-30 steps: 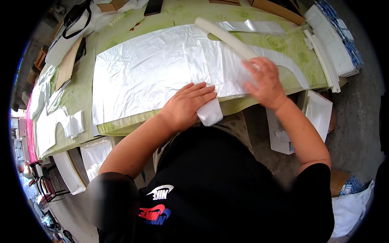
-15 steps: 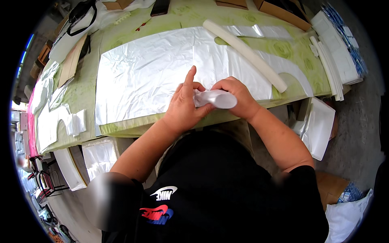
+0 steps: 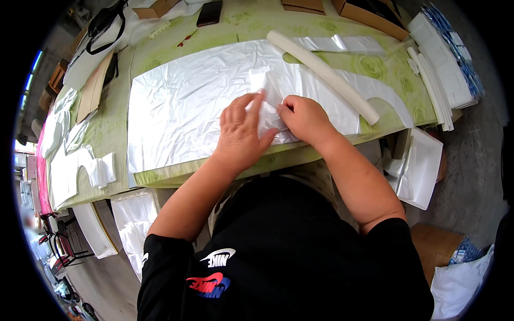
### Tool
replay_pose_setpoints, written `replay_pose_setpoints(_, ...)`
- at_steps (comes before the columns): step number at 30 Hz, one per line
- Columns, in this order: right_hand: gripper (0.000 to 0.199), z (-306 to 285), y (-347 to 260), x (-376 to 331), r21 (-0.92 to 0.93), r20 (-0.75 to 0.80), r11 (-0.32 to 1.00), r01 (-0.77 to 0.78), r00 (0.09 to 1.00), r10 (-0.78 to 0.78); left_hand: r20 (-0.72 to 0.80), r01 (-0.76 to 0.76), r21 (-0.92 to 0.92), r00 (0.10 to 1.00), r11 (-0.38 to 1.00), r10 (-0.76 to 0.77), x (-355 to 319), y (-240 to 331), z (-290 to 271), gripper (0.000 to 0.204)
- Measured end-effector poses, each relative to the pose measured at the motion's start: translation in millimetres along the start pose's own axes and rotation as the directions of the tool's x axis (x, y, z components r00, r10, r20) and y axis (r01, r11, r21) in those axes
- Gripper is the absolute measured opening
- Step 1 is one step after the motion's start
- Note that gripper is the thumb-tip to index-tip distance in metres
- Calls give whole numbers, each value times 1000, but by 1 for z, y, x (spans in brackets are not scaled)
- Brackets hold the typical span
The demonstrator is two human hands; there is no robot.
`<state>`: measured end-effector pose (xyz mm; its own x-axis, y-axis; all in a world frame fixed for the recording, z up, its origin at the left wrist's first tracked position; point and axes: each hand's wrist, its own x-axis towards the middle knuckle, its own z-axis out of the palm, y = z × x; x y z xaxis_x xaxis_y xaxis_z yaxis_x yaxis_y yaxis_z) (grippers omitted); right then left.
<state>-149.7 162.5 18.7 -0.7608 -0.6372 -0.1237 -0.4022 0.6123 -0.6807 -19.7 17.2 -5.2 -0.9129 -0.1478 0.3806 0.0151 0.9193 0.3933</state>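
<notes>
A small folded piece of thin, shiny white plastic film (image 3: pixel 272 119) lies between my hands, on top of a large wrinkled sheet of the same film (image 3: pixel 182 107). My left hand (image 3: pixel 238 128) rests with its fingers stretched out over the left side of the folded piece, the thumb apart at its lower edge. On the other side, my right hand (image 3: pixel 305 119) is closed, thumb and fingertips pinching the piece's right edge. Part of the folded film is hidden beneath my left fingers.
A long off-white tube (image 3: pixel 326 77) lies diagonally across the sheet. Green patterned cloth (image 3: pixel 369 64) covers the table. At the back are a dark phone (image 3: pixel 209 13) and an open cardboard box (image 3: pixel 369 18). Folded film pieces (image 3: pixel 101 170) lie left; a white bin (image 3: pixel 420 171) stands low right.
The film was held up as a rolled loop between both hands; now it lies flattened on the sheet. My left hand has spread over it, and my right hand has moved slightly left.
</notes>
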Motion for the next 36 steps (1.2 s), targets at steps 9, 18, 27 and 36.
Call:
replay_pose_setpoints(9,41,4,1,-24,82,-34,997,8,999,-5,334,-107,160,941,981,48,14,-5,5,83)
replay_pose_setpoints(18,32,0,25,-98,282,-32,925,256,966,-257,460,-263,24,860,965,223,-18,6,-18,81)
replay_pose_setpoints(27,34,-12,54,-61,-206,-93,772,601,773,-627,311,-35,-306,941,952,135,-1,-4,-9,35)
replay_pose_setpoints(36,32,5,45,-36,-310,-279,895,320,869,-408,84,3,10,996,1000,-4,12,4,8,16)
